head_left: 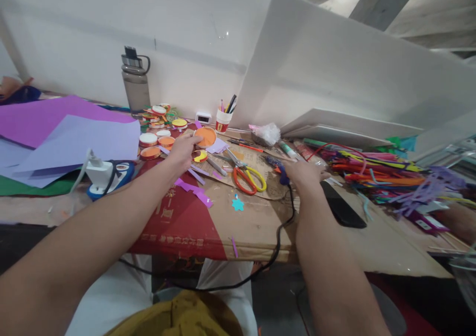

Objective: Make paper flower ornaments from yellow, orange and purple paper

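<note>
My left hand [183,152] pinches the edge of an orange round disc [206,137] above the table's middle. My right hand [303,173] is at a dark blue glue gun [283,174] with a black cord, its fingers largely hidden behind the hand. Between my hands lie scissors [246,176] with red and yellow handles, their blades pointing away. Closer to me a turquoise star-shaped piece [238,204] rests on the cardboard [256,227]. Purple paper scraps [195,190] lie below my left hand.
At the left are purple sheets [85,138], a power strip [115,175] and a bottle [136,85]. Round lids [150,152] and a pen cup [223,120] stand behind. On the right lie a phone [342,204] and colourful pipe cleaners [386,177]; another person's hand [459,219] is beyond.
</note>
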`<act>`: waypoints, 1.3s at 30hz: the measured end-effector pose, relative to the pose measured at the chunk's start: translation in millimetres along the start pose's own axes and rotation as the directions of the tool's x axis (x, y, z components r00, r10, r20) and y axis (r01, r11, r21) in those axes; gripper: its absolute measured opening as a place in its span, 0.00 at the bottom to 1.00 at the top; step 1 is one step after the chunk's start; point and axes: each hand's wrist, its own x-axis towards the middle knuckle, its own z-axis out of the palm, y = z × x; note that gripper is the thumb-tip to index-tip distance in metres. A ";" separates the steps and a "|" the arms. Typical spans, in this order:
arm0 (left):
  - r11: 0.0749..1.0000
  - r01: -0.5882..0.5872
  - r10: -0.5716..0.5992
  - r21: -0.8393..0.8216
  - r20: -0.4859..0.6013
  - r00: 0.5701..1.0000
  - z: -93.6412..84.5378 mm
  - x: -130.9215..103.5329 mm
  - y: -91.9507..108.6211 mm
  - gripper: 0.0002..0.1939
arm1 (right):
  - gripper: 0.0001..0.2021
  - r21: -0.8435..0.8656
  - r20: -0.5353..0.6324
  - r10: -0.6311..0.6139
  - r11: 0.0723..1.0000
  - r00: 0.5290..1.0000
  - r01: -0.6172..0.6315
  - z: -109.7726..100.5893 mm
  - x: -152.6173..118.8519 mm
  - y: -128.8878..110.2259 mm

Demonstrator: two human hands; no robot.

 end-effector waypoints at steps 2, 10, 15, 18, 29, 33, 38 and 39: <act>1.000 -0.016 0.016 0.012 0.001 1.000 -1.2 0.8 -0.9 0.10 | 0.14 -0.056 -0.176 0.033 0.997 0.984 -0.044 -4.6 -14.6 -23.3; 0.993 -0.100 0.099 0.070 0.012 0.995 -4.4 4.1 -3.4 0.08 | 0.10 0.199 0.320 -0.652 0.755 0.687 0.624 24.5 -86.2 -129.5; 0.993 -0.096 0.097 0.067 -0.009 0.995 -2.5 3.5 -2.7 0.07 | 0.07 0.041 0.394 -0.621 0.749 0.678 0.662 26.6 -89.9 -147.8; 0.993 -0.102 0.102 0.053 0.003 0.995 -2.3 3.4 -2.4 0.07 | 0.06 0.003 0.486 -0.599 0.729 0.636 0.684 29.8 -92.6 -146.9; 0.986 -0.121 0.120 0.111 0.014 0.993 -3.8 2.9 -0.7 0.07 | 0.12 -0.099 0.551 -0.481 0.773 0.682 0.626 44.2 -102.2 -146.7; 0.986 -0.128 0.126 0.108 0.018 0.992 -3.3 2.3 0.3 0.08 | 0.13 -0.060 0.538 -0.512 0.770 0.670 0.636 46.9 -101.4 -141.9; 0.986 -0.127 0.128 0.107 -0.002 0.992 -2.4 0.6 4.5 0.07 | 0.12 -0.066 0.532 -0.511 0.770 0.676 0.634 45.3 -99.8 -138.7; 0.986 -0.128 0.129 0.107 -0.002 0.992 -2.3 0.4 4.7 0.07 | 0.11 -0.071 0.535 -0.508 0.769 0.674 0.636 44.9 -99.2 -138.8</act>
